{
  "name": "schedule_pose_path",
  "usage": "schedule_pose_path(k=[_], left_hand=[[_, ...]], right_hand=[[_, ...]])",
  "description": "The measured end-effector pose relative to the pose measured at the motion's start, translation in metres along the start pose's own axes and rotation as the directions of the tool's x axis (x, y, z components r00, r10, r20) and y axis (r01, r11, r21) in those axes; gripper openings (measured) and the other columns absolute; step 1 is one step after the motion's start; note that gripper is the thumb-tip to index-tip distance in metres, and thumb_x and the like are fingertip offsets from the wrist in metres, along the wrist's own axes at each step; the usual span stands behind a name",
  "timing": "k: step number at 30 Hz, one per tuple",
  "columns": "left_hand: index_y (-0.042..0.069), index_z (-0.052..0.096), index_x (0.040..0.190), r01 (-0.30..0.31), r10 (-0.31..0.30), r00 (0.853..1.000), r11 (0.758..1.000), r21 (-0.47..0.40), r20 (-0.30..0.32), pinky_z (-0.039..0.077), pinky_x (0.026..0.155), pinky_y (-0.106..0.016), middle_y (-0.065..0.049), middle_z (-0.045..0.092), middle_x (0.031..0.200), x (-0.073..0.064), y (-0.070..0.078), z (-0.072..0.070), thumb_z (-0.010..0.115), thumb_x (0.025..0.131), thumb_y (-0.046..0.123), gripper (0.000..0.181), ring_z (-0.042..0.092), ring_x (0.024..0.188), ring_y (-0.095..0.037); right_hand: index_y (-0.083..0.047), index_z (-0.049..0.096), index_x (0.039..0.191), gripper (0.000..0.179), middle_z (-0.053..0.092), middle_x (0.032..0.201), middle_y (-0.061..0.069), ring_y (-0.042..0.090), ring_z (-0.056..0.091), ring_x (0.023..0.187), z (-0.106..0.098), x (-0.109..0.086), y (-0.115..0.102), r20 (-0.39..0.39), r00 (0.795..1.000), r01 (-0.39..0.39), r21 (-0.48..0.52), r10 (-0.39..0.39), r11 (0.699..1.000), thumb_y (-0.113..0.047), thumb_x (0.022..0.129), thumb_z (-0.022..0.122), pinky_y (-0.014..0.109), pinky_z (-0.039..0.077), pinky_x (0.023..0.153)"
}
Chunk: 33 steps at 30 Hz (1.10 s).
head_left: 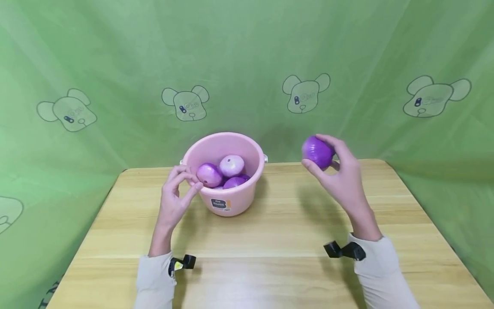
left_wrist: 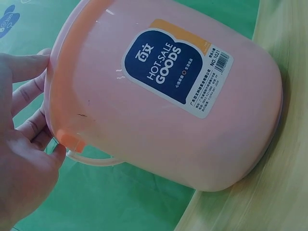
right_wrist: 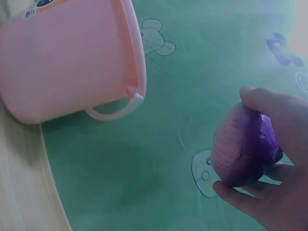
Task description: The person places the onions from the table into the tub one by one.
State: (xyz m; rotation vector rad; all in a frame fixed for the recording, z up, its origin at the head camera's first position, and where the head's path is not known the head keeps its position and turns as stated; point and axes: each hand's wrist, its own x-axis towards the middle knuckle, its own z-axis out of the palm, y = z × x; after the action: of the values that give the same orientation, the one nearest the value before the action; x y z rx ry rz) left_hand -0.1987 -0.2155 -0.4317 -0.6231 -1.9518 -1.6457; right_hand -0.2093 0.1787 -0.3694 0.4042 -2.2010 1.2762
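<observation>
A purple onion (head_left: 317, 152) is held up over the right part of the table, gripped between the thumb and fingers of my right hand (head_left: 344, 176). In the right wrist view the same onion (right_wrist: 243, 147) shows its ribbed skin. A pink bucket (head_left: 227, 199) stands left of centre, with several onions inside, among them a pale one (head_left: 232, 165) and a purple-pink one (head_left: 209, 174). My left hand (head_left: 175, 199) pinches the bucket's near-left rim with bent fingers and thumb; in the left wrist view its fingertips are right at that rim (left_wrist: 60, 91).
The bucket stands near the back edge of a light wooden table (head_left: 270, 240). Its carrying handle (right_wrist: 115, 113) hangs at the side. Behind and around the table hangs a green curtain (head_left: 247, 56) printed with bear faces. Small black cameras (head_left: 344, 250) sit on both sleeves.
</observation>
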Motion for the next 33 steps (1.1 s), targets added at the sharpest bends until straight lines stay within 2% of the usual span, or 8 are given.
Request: schedule_pose_path(k=[8,10,14,17,19,22,27,33], left_hand=[[-0.002,0.067,0.087,-0.004,0.004,1.0,1.0,0.003,0.001,0.027,0.122,-0.05,-0.024,0.055,0.11,0.001,0.001,0.0,0.074,0.084,-0.011,0.012,0.049,0.113,-0.037],[-0.004,0.066,0.087,-0.002,0.002,1.0,1.0,0.002,0.0,0.025,0.122,-0.051,-0.028,0.054,0.11,0.003,0.005,0.002,0.073,0.084,-0.013,0.012,0.048,0.113,-0.042],[-0.01,0.063,0.087,0.003,-0.003,1.0,1.0,0.002,-0.002,0.024,0.122,-0.055,-0.034,0.051,0.108,0.004,0.022,0.005,0.07,0.084,-0.016,0.009,0.047,0.111,-0.044],[-0.012,0.062,0.087,0.014,-0.014,1.0,1.0,0.003,0.003,0.023,0.122,-0.057,-0.036,0.05,0.107,0.004,0.031,0.006,0.069,0.084,-0.016,0.009,0.046,0.112,-0.047],[-0.012,0.062,0.087,0.021,-0.021,1.0,1.0,0.002,0.006,0.022,0.122,-0.057,-0.038,0.05,0.108,0.004,0.031,0.005,0.069,0.084,-0.016,0.009,0.044,0.113,-0.052],[-0.011,0.063,0.087,0.016,-0.016,1.0,1.0,0.003,0.004,0.022,0.123,-0.056,-0.037,0.05,0.109,0.003,0.024,0.005,0.069,0.083,-0.017,0.009,0.045,0.113,-0.049],[-0.007,0.065,0.088,0.006,-0.006,1.0,1.0,0.009,0.001,0.024,0.123,-0.052,-0.032,0.053,0.111,0.001,0.003,0.001,0.071,0.083,-0.017,0.013,0.048,0.115,-0.039],[-0.004,0.067,0.089,0.001,-0.001,1.0,1.0,-0.003,0.003,0.026,0.123,-0.05,-0.03,0.053,0.113,0.0,-0.001,0.0,0.073,0.083,-0.013,0.013,0.048,0.117,-0.039]], right_hand=[[-0.021,0.058,0.143,0.065,0.057,0.141,0.0,0.023,0.059,0.122,0.017,0.008,-0.007,0.045,0.998,0.032,-0.003,-0.031,0.999,-0.022,0.085,0.087,0.026,0.059,0.09],[-0.021,0.058,0.143,0.064,0.056,0.141,-0.001,0.023,0.058,0.123,0.02,0.01,-0.007,0.058,0.998,0.032,0.003,-0.032,0.999,-0.024,0.085,0.086,0.031,0.059,0.09],[-0.02,0.058,0.143,0.064,0.055,0.142,0.0,0.022,0.057,0.125,0.027,0.011,-0.008,0.08,0.996,0.031,0.014,-0.032,0.999,-0.026,0.086,0.085,0.043,0.06,0.09],[-0.02,0.058,0.143,0.063,0.055,0.141,0.001,0.023,0.056,0.125,0.029,0.012,-0.009,0.082,0.996,0.028,0.024,-0.03,0.999,-0.023,0.086,0.085,0.046,0.06,0.09],[-0.019,0.058,0.143,0.063,0.055,0.141,0.002,0.024,0.056,0.125,0.03,0.012,-0.011,0.077,0.997,0.026,0.032,-0.028,0.999,-0.022,0.086,0.086,0.045,0.06,0.09],[-0.018,0.057,0.143,0.065,0.055,0.142,0.003,0.024,0.056,0.126,0.032,0.014,-0.015,0.082,0.996,0.021,0.047,-0.024,0.999,-0.02,0.085,0.086,0.045,0.06,0.091],[-0.015,0.057,0.143,0.066,0.054,0.142,0.005,0.024,0.056,0.126,0.037,0.016,-0.02,0.097,0.995,0.021,0.046,-0.025,0.999,-0.018,0.084,0.087,0.043,0.06,0.091],[-0.017,0.058,0.142,0.065,0.054,0.142,0.003,0.022,0.057,0.125,0.041,0.018,-0.025,0.113,0.993,0.039,0.054,-0.045,0.998,-0.02,0.084,0.087,0.039,0.06,0.09]])
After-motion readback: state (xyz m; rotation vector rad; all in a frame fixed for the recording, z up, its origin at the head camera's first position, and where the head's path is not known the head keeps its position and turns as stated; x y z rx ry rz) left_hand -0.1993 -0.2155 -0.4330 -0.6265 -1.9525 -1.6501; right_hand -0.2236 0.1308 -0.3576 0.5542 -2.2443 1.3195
